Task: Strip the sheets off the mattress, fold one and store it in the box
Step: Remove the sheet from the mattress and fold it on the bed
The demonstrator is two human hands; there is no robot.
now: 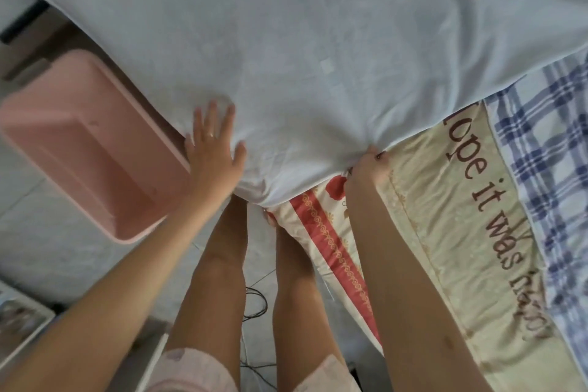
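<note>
Head view (the only one). A white fabric sheet (302, 41) covers most of the bed, and its near corner droops over the bed edge in front of the person's legs.

The left hand (213, 149) lies flat on the sheet by that corner, fingers straight and spread. Its grip is apart and holds nothing, probably pinning the cloth while the other side gets pulled.

The right hand (370, 164) is at the sheet's edge, grip clamped on a bunch of it. Creases fan out from that spot, so the cloth looks taut; the fingertips are hidden under the fold.

Where the white sheet doesn't reach, the lower layers show:
- a cream bedcover with brown lettering (445, 216)
- a red-and-cream patterned layer (327, 232)
- a blue-and-white checked cloth (547, 137), further right

A pink rectangular plastic box (79, 143) sits open on the pale tiled floor (47, 248), just beside the bed on the left-hand side, near enough to take the folded sheet.

Stage, as a judgement: stripping has started and folding is not yet done.
</note>
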